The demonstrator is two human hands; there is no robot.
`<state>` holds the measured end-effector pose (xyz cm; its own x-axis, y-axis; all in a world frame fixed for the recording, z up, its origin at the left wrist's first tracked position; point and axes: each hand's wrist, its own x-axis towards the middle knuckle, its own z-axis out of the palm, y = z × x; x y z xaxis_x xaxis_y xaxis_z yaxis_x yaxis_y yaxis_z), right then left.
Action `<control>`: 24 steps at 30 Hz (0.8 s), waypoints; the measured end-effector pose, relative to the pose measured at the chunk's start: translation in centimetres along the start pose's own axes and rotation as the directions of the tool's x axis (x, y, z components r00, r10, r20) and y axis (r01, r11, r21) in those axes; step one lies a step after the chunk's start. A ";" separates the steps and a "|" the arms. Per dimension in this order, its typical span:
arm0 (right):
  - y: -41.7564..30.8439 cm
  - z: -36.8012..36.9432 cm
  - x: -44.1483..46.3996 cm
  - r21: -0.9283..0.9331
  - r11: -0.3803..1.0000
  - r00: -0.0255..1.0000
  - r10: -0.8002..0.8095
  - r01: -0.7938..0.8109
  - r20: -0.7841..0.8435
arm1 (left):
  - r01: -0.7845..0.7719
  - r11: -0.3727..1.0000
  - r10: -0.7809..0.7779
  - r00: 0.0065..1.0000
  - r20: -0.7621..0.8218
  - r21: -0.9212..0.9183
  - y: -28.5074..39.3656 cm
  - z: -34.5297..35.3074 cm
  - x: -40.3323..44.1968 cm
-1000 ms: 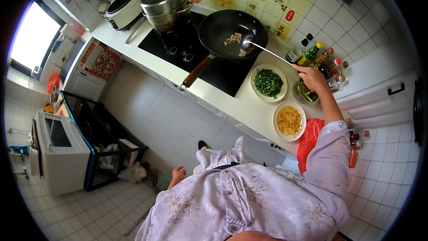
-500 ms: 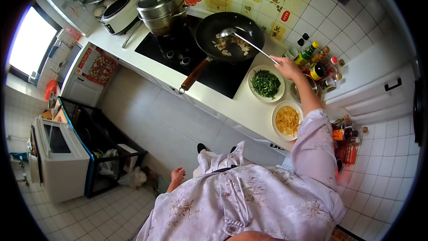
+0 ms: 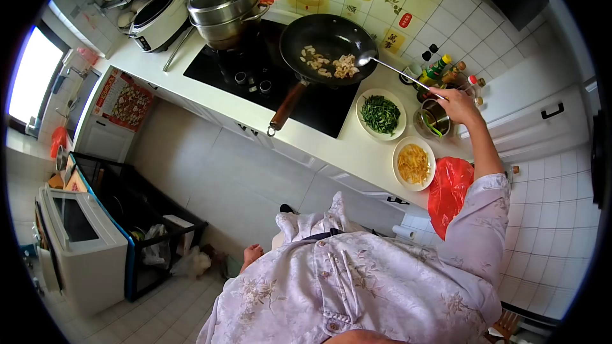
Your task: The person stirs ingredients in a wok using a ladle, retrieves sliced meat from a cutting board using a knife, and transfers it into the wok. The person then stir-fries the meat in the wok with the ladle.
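Observation:
My right hand (image 3: 456,104) is closed around the handle of a metal ladle (image 3: 408,78). The ladle's bowl lies at the right inner side of a black wok (image 3: 331,33), beside pale sliced pieces of food (image 3: 345,66), apparently meat. These pieces sit in two groups on the wok's bottom. Toward the floor, the wok's wooden handle (image 3: 288,107) sticks out. Low at my side hangs my left hand (image 3: 253,254), its fingers curled, with nothing visible in it. Below my right forearm are a plate of chopped greens (image 3: 380,114) and a plate of yellow strips (image 3: 414,164).
A lidded steamer pot (image 3: 224,16) stands left of the wok on the black cooktop (image 3: 210,83). Farther left is an open rice cooker (image 3: 156,22). Sauce bottles (image 3: 437,70), a metal container (image 3: 437,114) and a red plastic bag (image 3: 447,194) are at the right.
My right hand has drawn the ladle rightward, from the wok's middle to its right side. Food now gathers more at the right. The red bag has come into sight as my arm shifted.

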<state>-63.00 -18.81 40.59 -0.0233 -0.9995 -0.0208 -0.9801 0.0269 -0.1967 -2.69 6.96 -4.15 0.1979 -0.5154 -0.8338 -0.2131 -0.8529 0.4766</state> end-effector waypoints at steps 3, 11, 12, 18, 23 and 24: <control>-1.9 -0.3 0.1 -0.142 0.981 0.975 0.154 -0.132 0.158 | -0.010 0.996 0.011 1.000 0.011 -0.093 4.4 -1.2 -1.0; -5.3 10.8 4.6 0.325 0.875 0.933 0.328 -0.358 0.146 | -0.010 0.998 0.012 0.999 0.038 -0.062 7.9 -3.3 1.8; -5.2 12.4 5.0 0.470 0.781 0.912 0.354 -0.411 0.208 | 0.003 0.999 -0.001 0.999 0.047 -0.048 7.8 -3.7 2.2; -9.4 12.6 2.6 0.724 0.408 0.829 0.339 -0.556 0.445 | 0.012 1.000 -0.011 1.000 0.027 -0.004 7.5 -5.1 2.1; -8.3 7.0 -1.8 0.596 0.626 0.851 0.237 -0.503 0.468 | 0.021 0.999 -0.020 1.000 0.022 -0.040 5.1 -3.7 1.7; -7.6 6.9 -2.1 0.597 0.627 0.852 0.232 -0.500 0.469 | -0.014 1.000 0.014 1.000 0.015 -0.025 4.4 -3.0 1.2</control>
<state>-54.14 -16.84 35.40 -0.1550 -0.8380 -0.5232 -0.4855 0.5258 -0.6984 -0.50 2.37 -2.19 0.1801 -0.5263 -0.8310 -0.1922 -0.8474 0.4950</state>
